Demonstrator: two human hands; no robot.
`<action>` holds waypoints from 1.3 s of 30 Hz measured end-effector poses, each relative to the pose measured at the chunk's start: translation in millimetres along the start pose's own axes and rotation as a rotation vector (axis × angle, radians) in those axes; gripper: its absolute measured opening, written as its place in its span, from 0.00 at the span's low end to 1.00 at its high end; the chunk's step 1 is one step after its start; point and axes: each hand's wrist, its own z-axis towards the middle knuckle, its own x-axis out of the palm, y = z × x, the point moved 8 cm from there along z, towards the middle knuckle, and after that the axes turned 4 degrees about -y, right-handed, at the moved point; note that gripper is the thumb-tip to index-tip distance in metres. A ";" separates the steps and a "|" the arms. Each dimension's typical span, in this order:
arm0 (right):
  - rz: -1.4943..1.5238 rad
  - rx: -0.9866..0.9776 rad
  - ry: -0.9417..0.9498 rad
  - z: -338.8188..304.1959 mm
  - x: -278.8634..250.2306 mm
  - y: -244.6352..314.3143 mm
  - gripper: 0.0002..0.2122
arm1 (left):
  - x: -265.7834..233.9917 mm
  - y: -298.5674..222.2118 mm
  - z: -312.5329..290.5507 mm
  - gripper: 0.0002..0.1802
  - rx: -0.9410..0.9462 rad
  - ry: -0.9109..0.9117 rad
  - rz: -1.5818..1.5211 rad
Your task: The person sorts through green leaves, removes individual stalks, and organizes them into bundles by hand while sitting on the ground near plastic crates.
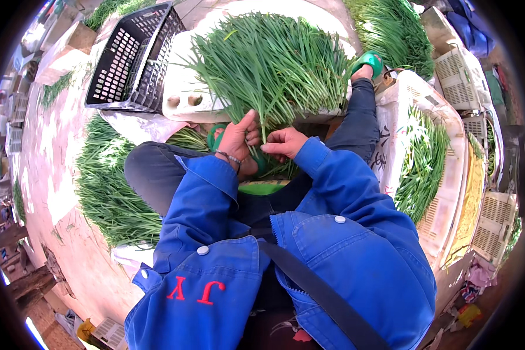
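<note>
Between my knees, my left hand point(239, 140) is curled with the thumb up, closed around green leaves, mostly hidden by the fingers. Close beside it, my right hand point(284, 143) pinches the pale lower end of a few garlic chives point(263, 125), whose leaves point away from me. Just beyond both hands a big heap of garlic chives point(274, 64) covers a white foam board point(184, 79), cut ends mostly toward the near right. A green slipper point(367, 63) is on my right foot, by the heap's right edge.
A black plastic crate point(131, 64) stands at the far left of the board. More chives lie in a left pile point(111, 186), a far-right pile point(391, 35) and a heap at right point(423, 163) beside a white sack point(389, 131). Pale crates point(458, 76) line the right side.
</note>
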 end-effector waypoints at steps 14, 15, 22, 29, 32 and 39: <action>-0.297 -0.236 -0.662 -0.1 -49.2 15.4 0.16 | 2.9 21.2 15.7 0.08 -0.151 -0.021 0.173; -0.426 -0.262 -0.713 -4.7 -49.1 21.4 0.15 | 0.8 20.6 17.2 0.08 -0.156 -0.008 0.196; -0.344 -0.453 0.095 -57.3 36.9 49.3 0.09 | -7.9 5.3 16.7 0.14 -0.131 0.001 0.186; -1.207 -0.334 -0.293 -31.0 -16.9 13.8 0.17 | -10.0 -9.3 6.2 0.15 -0.113 -0.085 0.482; -0.608 -0.320 -0.399 -16.7 -25.8 38.7 0.19 | -13.2 -3.1 12.7 0.16 -0.139 -0.033 0.383; -0.285 -0.379 -0.159 -7.6 4.4 28.0 0.08 | -16.4 1.5 14.7 0.22 -0.202 0.065 0.266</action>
